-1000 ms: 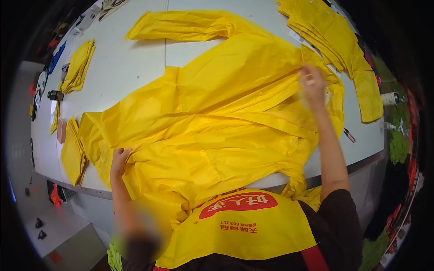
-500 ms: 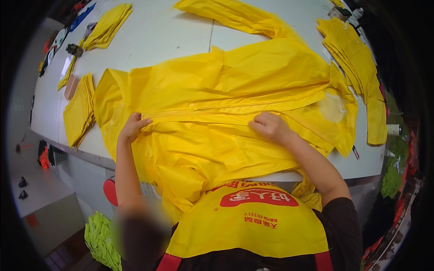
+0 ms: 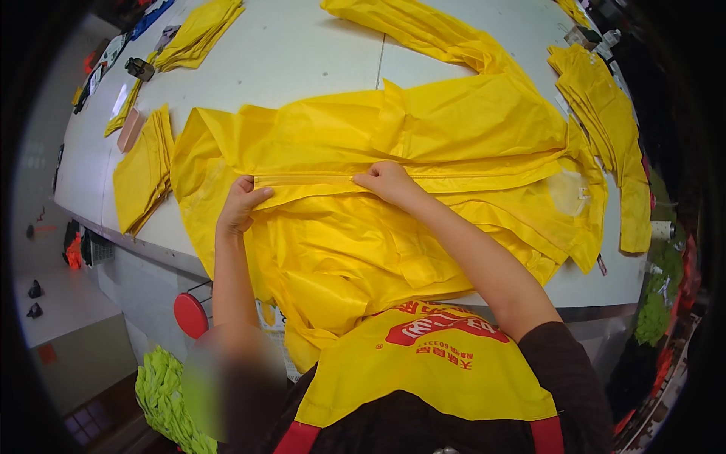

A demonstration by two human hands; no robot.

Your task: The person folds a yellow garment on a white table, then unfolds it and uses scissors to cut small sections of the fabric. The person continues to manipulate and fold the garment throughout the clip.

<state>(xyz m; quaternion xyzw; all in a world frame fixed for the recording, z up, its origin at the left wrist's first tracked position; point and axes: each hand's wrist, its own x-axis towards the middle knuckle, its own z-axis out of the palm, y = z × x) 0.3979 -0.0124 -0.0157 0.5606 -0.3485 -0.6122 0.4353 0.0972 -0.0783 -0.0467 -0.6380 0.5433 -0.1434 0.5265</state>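
A large yellow raincoat (image 3: 325, 129) of thin, shiny material lies spread across the table in front of me, wrinkled, with its near part bunched toward my apron. Along its middle runs a straight front strip (image 3: 302, 180) that looks like a zipper. My left hand (image 3: 243, 204) pinches the left end of this strip between thumb and fingers. Farther along the strip, my right hand (image 3: 387, 183) has its fingertips closed on the same edge; whether they hold a small zipper pull is hidden. Between both hands the strip lies straight. A clear patch (image 3: 567, 193) shows at the coat's right end.
Folded yellow pieces (image 3: 144, 170) lie left of the coat, beside a pinkish box (image 3: 131, 130). More yellow stacks sit at the far left (image 3: 200, 34) and right (image 3: 601, 106). A thread spool (image 3: 662, 230) stands at the right edge. Green cloth (image 3: 170, 397) is piled lower left.
My right hand has moved left along the strip, closer to my left hand. My left hand keeps its hold on the left end. The strip between them now looks straighter; the whole view has shifted slightly.
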